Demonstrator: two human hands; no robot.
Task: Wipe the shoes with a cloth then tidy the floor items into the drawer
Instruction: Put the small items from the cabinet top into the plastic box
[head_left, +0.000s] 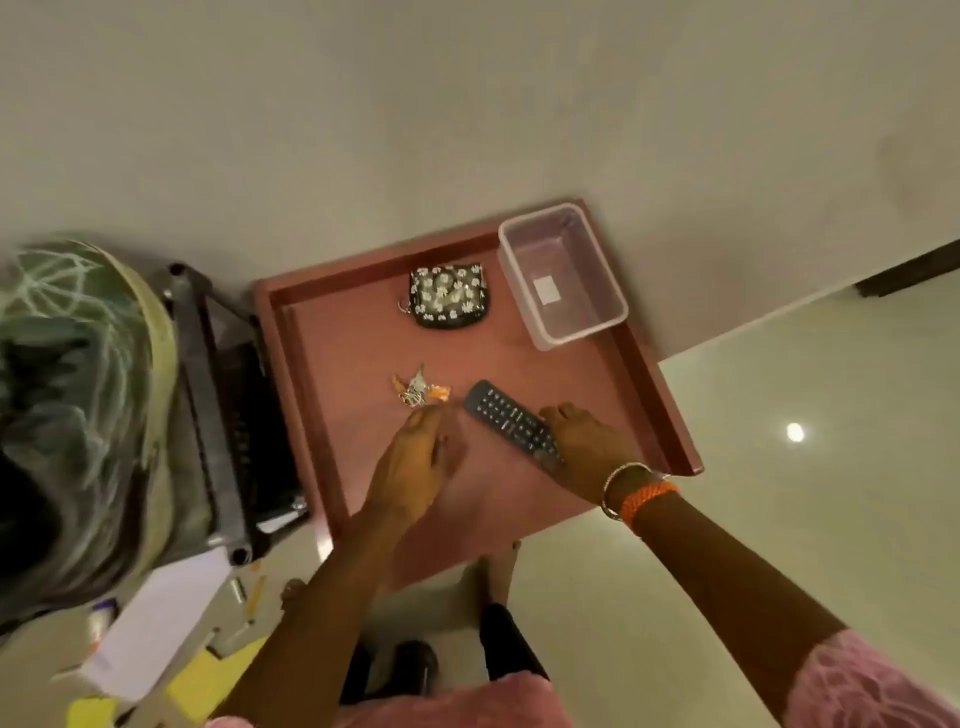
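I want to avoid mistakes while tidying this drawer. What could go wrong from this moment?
1. The right hand rests on one end of the remote; pushed carelessly, it may slide into the keys.
2. The left hand, just below the keys, could scatter them.
3. Pens on the floor may be forgotten.

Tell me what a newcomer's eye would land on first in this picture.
The pink open drawer fills the middle, and both hands are inside it. The right hand holds the black remote near the front, while the left hand is beside a bunch of keys. Toward the back lie a daisy-print pouch and an empty clear plastic box in the far right corner.
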